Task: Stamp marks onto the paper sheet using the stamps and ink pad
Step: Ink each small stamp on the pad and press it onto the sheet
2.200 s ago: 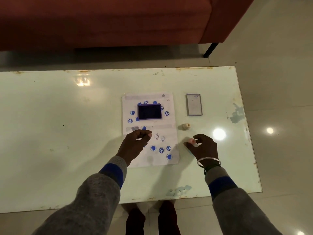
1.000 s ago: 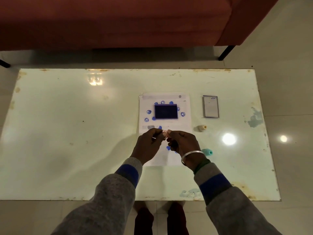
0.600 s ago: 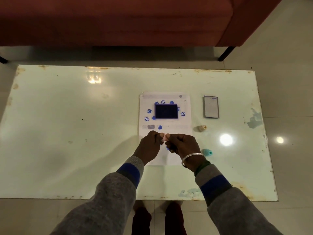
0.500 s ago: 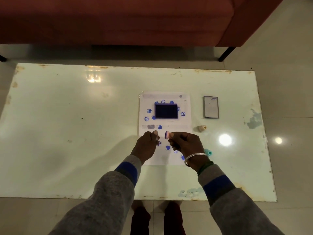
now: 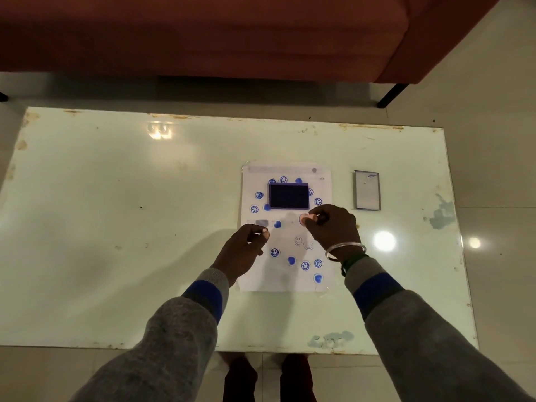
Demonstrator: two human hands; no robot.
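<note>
A white paper sheet (image 5: 253, 278) with several blue smiley and heart marks lies on the pale table (image 5: 116, 227). The open dark blue ink pad (image 5: 289, 195) rests on the sheet's upper half. My right hand (image 5: 333, 227) grips a small pink stamp (image 5: 305, 218), held sideways just below the pad's right corner, above the paper. My left hand (image 5: 245, 246) hovers over the sheet's left edge, its fingertips pinched on a small pale piece that looks like the stamp's cap (image 5: 264, 234).
The ink pad's grey lid (image 5: 367, 190) lies to the right of the sheet. A red sofa (image 5: 232, 36) stands beyond the table's far edge. Bright lamp reflections sit on the glass at the right. My feet show below the near edge.
My hands met over the sheet and pulled apart. The right hand carried the pink stamp up toward the ink pad while the left drew back to the left.
</note>
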